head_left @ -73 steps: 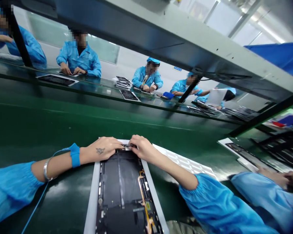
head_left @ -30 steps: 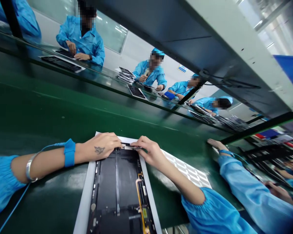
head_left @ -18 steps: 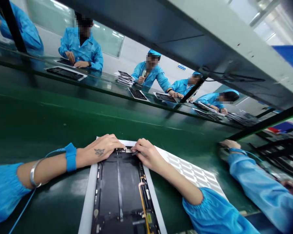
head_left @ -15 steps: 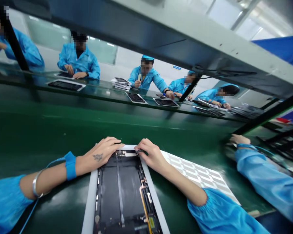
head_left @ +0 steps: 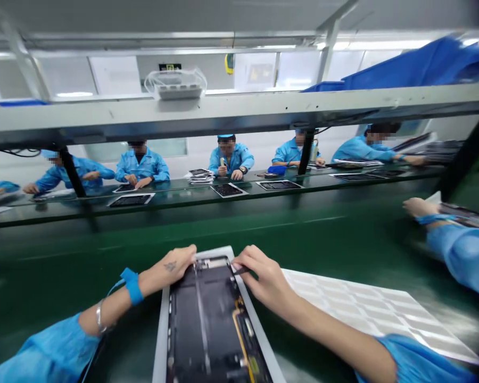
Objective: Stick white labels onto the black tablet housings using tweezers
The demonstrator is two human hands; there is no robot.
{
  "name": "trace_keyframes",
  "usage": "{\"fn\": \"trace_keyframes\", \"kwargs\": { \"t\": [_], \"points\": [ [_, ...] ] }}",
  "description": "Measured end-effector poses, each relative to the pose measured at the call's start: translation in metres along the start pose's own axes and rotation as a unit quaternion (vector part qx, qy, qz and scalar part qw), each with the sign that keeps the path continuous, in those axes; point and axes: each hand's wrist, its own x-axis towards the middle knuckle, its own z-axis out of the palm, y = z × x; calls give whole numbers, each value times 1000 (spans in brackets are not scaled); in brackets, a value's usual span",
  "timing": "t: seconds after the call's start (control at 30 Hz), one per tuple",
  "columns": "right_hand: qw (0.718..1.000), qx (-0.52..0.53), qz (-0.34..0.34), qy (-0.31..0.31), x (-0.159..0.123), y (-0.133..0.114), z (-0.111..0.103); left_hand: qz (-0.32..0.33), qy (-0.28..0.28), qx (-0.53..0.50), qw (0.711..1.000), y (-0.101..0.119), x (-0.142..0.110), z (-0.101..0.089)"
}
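An opened tablet (head_left: 207, 324) with a white frame lies on the green bench in front of me, its black inside and an orange flex cable showing. My left hand (head_left: 178, 266) grips its top left corner with curled fingers; a blue wrist strap is on that arm. At the top right corner of the tablet, my right hand (head_left: 263, 274) pinches a small dark thin piece (head_left: 241, 270), whose kind I cannot make out. Beside that forearm lies a white sheet (head_left: 367, 303) with rows of pale grey rectangles.
A co-worker's hand and blue sleeve (head_left: 459, 255) reach in from the right. Across the bench (head_left: 115, 255), several people in blue work beside tablets (head_left: 279, 185) and a stack of panels (head_left: 200, 175). A shelf beam (head_left: 239, 109) crosses above on dark posts.
My view has levelled and lifted. The fingers of my left hand have curled at the tablet's corner. My right hand has moved from the top edge to the right edge, dark piece in its fingers.
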Motion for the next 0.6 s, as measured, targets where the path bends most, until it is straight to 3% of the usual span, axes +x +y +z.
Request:
{"fn": "trace_keyframes", "kwargs": {
  "t": [0.17,0.3,0.5,0.6],
  "points": [
    [998,0,-52,26,-1,-14,-6,-191,130,53,971,-63,32,-59],
    [999,8,-35,4,-5,-12,2,-301,174,86,934,-94,52,-81],
    [999,33,0,-19,-9,-2,11,-343,196,119,911,-91,56,-62],
    [999,31,14,-29,-10,4,15,-292,171,124,933,-73,47,-33]
  ]
}}
